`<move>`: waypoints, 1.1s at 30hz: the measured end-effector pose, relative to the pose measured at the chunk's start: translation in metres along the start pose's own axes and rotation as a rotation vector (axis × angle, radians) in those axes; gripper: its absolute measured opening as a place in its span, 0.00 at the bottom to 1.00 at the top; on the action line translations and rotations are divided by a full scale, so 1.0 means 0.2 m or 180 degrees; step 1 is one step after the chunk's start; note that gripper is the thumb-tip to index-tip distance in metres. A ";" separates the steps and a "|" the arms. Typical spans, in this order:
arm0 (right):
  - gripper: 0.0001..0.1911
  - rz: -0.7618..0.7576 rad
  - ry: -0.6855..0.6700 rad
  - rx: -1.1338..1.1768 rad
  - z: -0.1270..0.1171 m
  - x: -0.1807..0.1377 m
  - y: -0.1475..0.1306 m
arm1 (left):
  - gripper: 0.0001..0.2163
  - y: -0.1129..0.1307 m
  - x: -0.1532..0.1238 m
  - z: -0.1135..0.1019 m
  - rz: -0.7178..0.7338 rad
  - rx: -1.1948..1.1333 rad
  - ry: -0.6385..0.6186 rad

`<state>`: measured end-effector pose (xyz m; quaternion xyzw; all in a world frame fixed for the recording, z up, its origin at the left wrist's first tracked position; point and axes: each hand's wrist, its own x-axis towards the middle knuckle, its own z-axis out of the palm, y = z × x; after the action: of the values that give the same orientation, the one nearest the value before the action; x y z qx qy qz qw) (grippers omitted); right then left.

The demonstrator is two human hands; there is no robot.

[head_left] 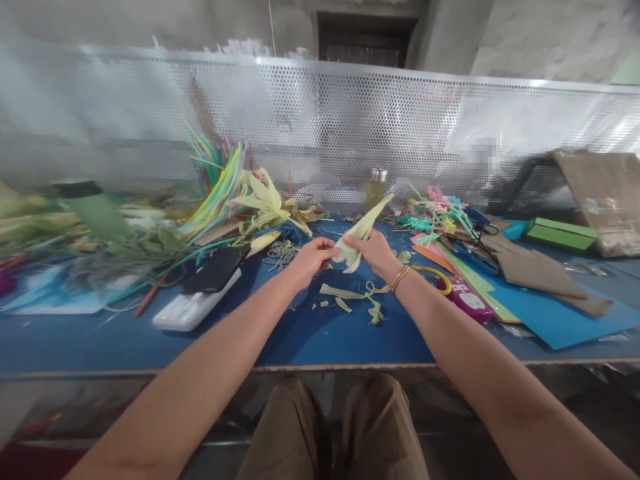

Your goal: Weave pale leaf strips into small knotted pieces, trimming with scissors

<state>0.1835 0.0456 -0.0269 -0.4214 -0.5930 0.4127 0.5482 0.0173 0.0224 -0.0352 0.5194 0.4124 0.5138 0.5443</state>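
A pale green corn husk (369,222) is held above the blue table, its pointed end up and to the right. My right hand (374,251), with a gold bracelet at the wrist, grips the husk around its middle. The fingers of my left hand (316,260) pinch its lower left edge. Beneath my hands lie torn husk strips (345,292) and small scraps. A flower-like bundle of husks (265,200) stands just beyond my left hand. Beside it on the table is a tangle of grey string (281,255).
To the left, a black phone (214,270) rests on a white case (196,308), near a green tumbler (93,210) and colourful stems (220,183). On the right lie yellow-handled scissors (440,277), a magenta item (467,300), blue sheets (545,313) and brown paper (537,273). A perforated metal panel (350,120) stands behind.
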 end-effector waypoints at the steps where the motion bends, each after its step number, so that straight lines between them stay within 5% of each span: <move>1: 0.20 -0.0152 0.0048 -0.0346 0.00 0.00 0.00 | 0.15 0.00 0.00 0.00 -0.0059 -0.0051 -0.0083; 5: 0.19 -0.0368 -0.0129 -0.1210 0.01 0.00 0.01 | 0.17 0.00 0.01 0.01 0.0076 -0.0114 -0.0296; 10: 0.18 -0.0155 -0.0527 -0.0560 0.02 -0.01 0.03 | 0.13 -0.01 0.02 -0.03 0.0306 -0.0107 -0.0002; 16: 0.16 -0.0148 -0.0347 -0.0637 0.00 0.00 0.04 | 0.09 0.02 0.02 -0.04 0.0367 0.0281 0.0645; 24: 0.16 -0.0313 -0.0152 -0.0982 0.02 0.00 0.07 | 0.13 0.01 -0.01 -0.01 0.0300 0.0512 0.0118; 33: 0.15 -0.0494 0.0144 -0.1323 -0.01 0.01 0.04 | 0.12 0.01 0.01 -0.06 0.0281 0.0774 0.0316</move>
<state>0.1865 0.0512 -0.0343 -0.4875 -0.6835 0.2286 0.4928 0.0057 0.0258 -0.0337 0.5731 0.4747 0.5085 0.4331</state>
